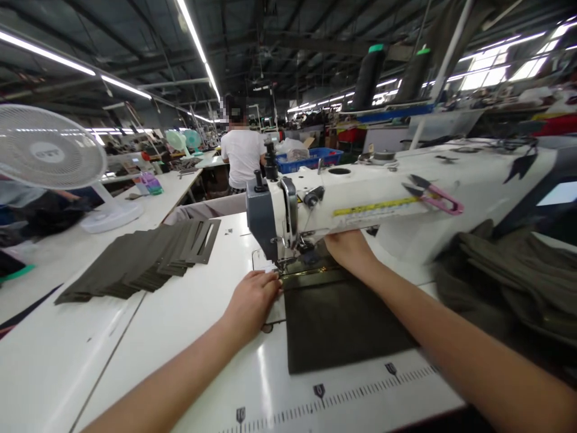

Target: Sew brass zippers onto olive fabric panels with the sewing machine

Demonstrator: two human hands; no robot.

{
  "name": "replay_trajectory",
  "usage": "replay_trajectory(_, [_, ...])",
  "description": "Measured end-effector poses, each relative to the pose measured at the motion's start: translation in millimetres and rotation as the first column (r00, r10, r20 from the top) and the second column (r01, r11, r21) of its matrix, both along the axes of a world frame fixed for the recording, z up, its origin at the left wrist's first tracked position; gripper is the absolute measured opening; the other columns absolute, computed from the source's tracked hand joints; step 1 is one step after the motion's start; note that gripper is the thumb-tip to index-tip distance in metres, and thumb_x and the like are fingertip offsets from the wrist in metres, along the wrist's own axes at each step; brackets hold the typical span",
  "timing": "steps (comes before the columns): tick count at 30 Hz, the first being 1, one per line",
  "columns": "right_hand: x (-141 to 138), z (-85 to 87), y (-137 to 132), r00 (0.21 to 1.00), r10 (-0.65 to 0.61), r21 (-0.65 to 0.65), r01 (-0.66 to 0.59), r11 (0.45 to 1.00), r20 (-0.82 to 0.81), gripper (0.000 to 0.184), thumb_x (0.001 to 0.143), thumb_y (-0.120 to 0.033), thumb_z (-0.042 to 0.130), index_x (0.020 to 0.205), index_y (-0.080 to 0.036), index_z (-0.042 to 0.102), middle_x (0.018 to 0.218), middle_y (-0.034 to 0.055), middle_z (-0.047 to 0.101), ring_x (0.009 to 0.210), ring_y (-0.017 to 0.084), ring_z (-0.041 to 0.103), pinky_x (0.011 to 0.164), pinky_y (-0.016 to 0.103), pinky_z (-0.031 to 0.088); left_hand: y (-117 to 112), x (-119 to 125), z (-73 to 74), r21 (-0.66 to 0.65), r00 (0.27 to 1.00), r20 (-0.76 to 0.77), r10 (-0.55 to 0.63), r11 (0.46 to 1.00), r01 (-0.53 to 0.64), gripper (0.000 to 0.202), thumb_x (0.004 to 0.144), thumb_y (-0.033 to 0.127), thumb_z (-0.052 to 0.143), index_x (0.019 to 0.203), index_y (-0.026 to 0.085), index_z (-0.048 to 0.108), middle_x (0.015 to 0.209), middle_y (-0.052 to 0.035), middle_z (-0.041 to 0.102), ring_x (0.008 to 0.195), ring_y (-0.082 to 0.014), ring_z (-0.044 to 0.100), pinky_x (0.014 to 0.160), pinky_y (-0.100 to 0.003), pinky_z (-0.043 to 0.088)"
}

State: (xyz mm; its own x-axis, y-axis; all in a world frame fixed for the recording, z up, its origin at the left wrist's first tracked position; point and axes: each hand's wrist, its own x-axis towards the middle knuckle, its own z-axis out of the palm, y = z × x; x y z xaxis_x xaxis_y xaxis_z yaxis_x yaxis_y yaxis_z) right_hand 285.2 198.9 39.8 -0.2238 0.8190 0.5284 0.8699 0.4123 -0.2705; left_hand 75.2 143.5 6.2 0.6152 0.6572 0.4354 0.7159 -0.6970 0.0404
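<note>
- Strip lights (196, 42) in bright rows below a dark roof (288, 24), with windows (489, 69) glaring far off on the right.
- White table (193, 373) across the foreground, marked near the front edge with a ruler scale (360, 392).
- Above that surface, a white sewing machine (392, 186), with arm coming in from the right and dark-fronted head near the middle.
- Olive panel (342, 328) flat on the table, far part under the machine's arm, near edge just short of the ruler scale; across the far part, a narrow gold-coloured line (311, 273).
- Left hand (255, 304) at the panel's far left corner, right beside the machine's foot, fingers bent and close together; pinching or only pressing, cannot tell.
- Right hand (354, 251) beneath the machine's arm, over the far part of the panel; fingertips hidden, so cannot tell whether wide, narrow or holding.
- Left of the machine, fanned olive pieces (148, 258) in an overlapping row.
- On the right, a loose heap of olive fabric (509, 276).
- Pink-handled snips (444, 201) against the machine's arm, at the end of a yellow strip (374, 208).
- Beyond, a person in a white shirt (243, 153), back turned, near a blue basket (333, 157).
- Far left, a white fan (49, 144).
</note>
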Motion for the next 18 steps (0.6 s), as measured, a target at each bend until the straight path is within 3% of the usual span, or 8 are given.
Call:
replay_trajectory(2, [-2,-10.0,-28,0.997,0.083,-0.043,-0.083,0.996,-0.005,0.02,0.089,-0.02,0.044,0.086,-0.016,0.064,0.085,0.0057,0.064,0.079,0.017,0.06,0.073,0.03,0.046,1,1,5.0,-0.051,0.997,0.008,0.076,0.996,-0.075,0.015,0.084,0.01,0.049,0.091,0.014,0.062,0.089,-0.0057,0.068,0.082,-0.0191,0.063,0.076,-0.031,0.049])
replay_trajectory(3, [-5,-15.4,-41,0.979,0.203,-0.088,-0.203,0.975,-0.009,0.018,0.086,-0.019,0.047,0.081,-0.017,0.064,0.081,0.0042,0.065,0.076,0.016,0.06,0.072,0.027,0.046,1,2,7.9,-0.077,0.992,0.014,0.122,0.99,-0.12,0.015,0.084,0.009,0.049,0.089,0.015,0.062,0.084,-0.004,0.069,0.077,-0.0182,0.064,0.071,-0.029,0.05])
replay_trajectory(5, [-13,-25.2,-60,0.944,0.33,-0.139,-0.327,0.935,-0.002,0.017,0.085,-0.018,0.048,0.083,-0.018,0.065,0.082,0.0031,0.066,0.077,0.016,0.061,0.072,0.026,0.046,1,2,12.5,-0.099,0.981,0.025,0.194,0.977,-0.191,0.015,0.084,0.01,0.048,0.085,0.017,0.062,0.076,-0.0018,0.068,0.069,-0.0172,0.063,0.063,-0.027,0.049])
replay_trajectory(10, [-32,-36.7,-62,0.949,0.282,-0.201,-0.252,0.947,0.14,0.025,0.086,-0.02,0.046,0.107,-0.017,0.059,0.091,0.0067,0.068,0.08,0.021,0.063,0.07,0.03,0.046,2,2,9.9,-0.086,0.97,0.051,0.236,0.969,-0.231,0.016,0.085,0.012,0.047,0.084,0.018,0.062,0.073,-0.0005,0.067,0.067,-0.0164,0.062,0.062,-0.026,0.047])
replay_trajectory(18, [-30,-41.4,-61,0.922,0.339,-0.159,-0.312,0.937,0.186,0.022,0.088,-0.018,0.043,0.087,-0.019,0.065,0.076,0.0039,0.066,0.068,0.016,0.061,0.065,0.026,0.046,-4,5,-6.3,0.0,0.993,0.014,0.115,0.993,-0.115,0.012,0.084,0.013,0.05,0.089,0.017,0.061,0.089,-0.0047,0.063,0.085,-0.019,0.059,0.08,-0.035,0.045])
